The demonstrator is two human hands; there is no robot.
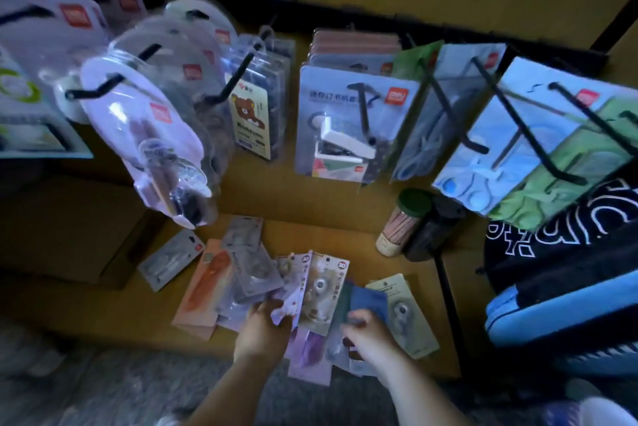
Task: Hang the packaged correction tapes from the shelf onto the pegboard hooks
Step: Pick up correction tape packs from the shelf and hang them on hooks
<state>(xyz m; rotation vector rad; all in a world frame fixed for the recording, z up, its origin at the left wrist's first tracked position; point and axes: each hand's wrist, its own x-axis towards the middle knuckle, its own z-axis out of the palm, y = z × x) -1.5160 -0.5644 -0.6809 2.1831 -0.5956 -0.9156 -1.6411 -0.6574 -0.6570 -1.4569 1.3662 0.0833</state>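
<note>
Several packaged correction tapes (pixel 241 273) lie fanned out on a brown cardboard shelf surface (pixel 138 315) low in the head view. My left hand (pixel 264 329) grips the lower edge of a pale pack with a red "30" sticker (pixel 297 287). Just to its right, my right hand (pixel 371 334) rests on a dark blue pack (pixel 367 301), fingers curled over it. A beige pack (pixel 402 311) lies beyond the right hand. Black pegboard hooks (pixel 100 89) stick out above, most carrying hung packages.
Hooks hold round clear blister packs (pixel 145 122), a bear-printed card pack (pixel 250 122), a stapler pack (pixel 345 129) and blue and green scissor packs (pixel 518 135). A jar with a green lid (pixel 405 222) stands at right. A black and blue bag (pixel 566 280) sits far right.
</note>
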